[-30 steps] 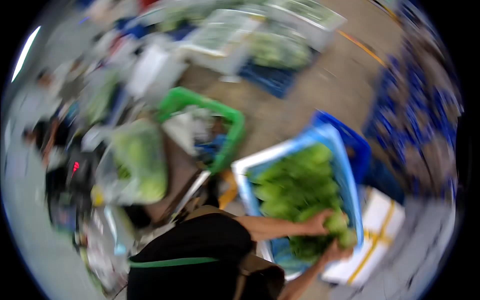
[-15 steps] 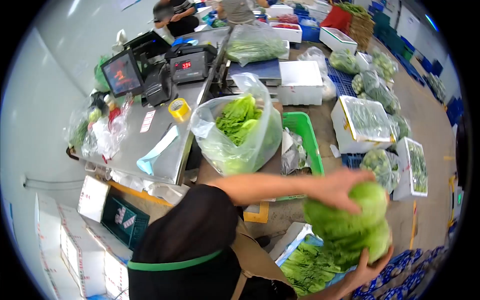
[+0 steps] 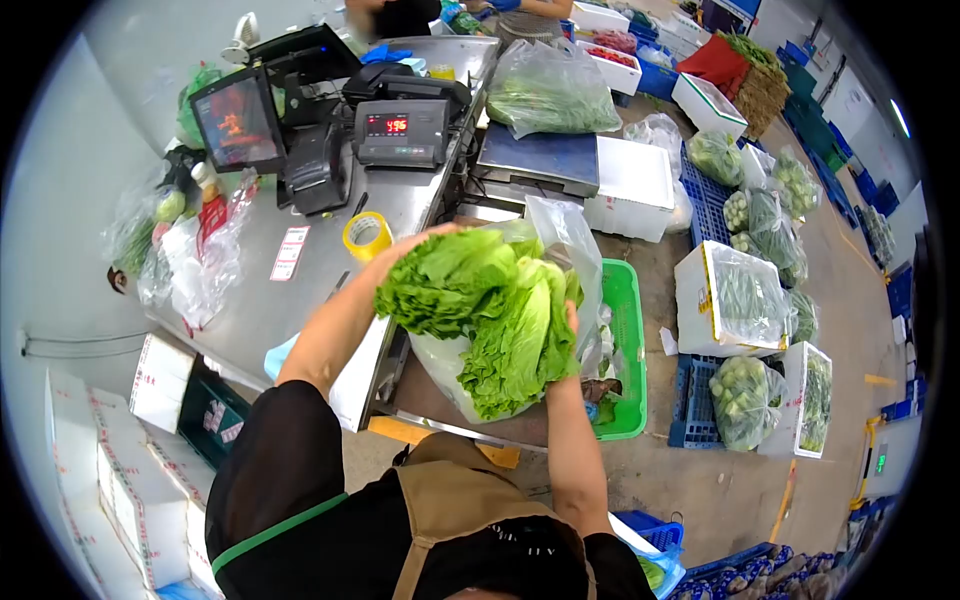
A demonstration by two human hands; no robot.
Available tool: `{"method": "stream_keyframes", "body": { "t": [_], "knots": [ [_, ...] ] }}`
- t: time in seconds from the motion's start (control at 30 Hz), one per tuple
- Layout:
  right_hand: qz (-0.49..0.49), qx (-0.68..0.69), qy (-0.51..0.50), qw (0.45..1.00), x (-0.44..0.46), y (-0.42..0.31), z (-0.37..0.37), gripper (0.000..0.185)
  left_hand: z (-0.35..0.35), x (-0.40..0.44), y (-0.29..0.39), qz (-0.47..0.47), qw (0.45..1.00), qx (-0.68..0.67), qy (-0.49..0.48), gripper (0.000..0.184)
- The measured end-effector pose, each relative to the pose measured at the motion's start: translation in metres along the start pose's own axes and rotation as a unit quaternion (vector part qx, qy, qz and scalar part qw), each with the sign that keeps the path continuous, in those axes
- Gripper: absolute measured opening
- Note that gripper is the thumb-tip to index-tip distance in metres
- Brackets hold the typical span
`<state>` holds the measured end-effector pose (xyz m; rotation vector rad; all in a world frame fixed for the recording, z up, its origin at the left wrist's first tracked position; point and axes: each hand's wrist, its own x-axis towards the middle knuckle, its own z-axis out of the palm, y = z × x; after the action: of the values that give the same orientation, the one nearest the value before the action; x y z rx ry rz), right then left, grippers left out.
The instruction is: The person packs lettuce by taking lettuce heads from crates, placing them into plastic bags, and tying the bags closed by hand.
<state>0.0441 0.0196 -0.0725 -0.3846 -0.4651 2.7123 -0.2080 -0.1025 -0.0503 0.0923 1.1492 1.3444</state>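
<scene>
Two heads of green leafy lettuce (image 3: pixel 520 330) are held between my hands, above and partly in front of a clear plastic bag (image 3: pixel 565 230). My left hand (image 3: pixel 425 238) is at the upper left of the lettuce, its fingers mostly hidden behind the leaves. On the right side, my right hand (image 3: pixel 572 335) grips the lower head, with only part of it showing. The bag rests on a brown surface (image 3: pixel 520 430) beside the metal counter, its lower part visible under the leaves.
Left, a metal counter (image 3: pixel 250 300) bears a red-digit scale display (image 3: pixel 400 133), a monitor (image 3: pixel 237 120) and yellow tape (image 3: pixel 367 236). A green crate (image 3: pixel 628 350) stands right of the bag. Beyond are a bagged-greens load (image 3: pixel 552 90), white foam boxes (image 3: pixel 630 185) and two people partly visible.
The lettuce in my hands has moved from above the blue-lined box at the lower right, leftward to the plastic bag. My view has turned back toward the counter.
</scene>
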Motion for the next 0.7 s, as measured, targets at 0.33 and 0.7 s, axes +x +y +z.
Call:
{"method": "stream_keyframes", "body": {
  "t": [0.33,0.7],
  "knots": [
    [0.002,-0.132,0.269,0.954,0.046,-0.041,-0.107,0.038,-0.033,0.133,-0.023,-0.079,0.968,0.233,0.04,0.053],
    [-0.148,-0.326,0.215,0.909,0.106,-0.096,-0.126,0.04,-0.083,0.167,-0.054,-0.017,0.887,0.462,0.01,0.077]
  ]
}}
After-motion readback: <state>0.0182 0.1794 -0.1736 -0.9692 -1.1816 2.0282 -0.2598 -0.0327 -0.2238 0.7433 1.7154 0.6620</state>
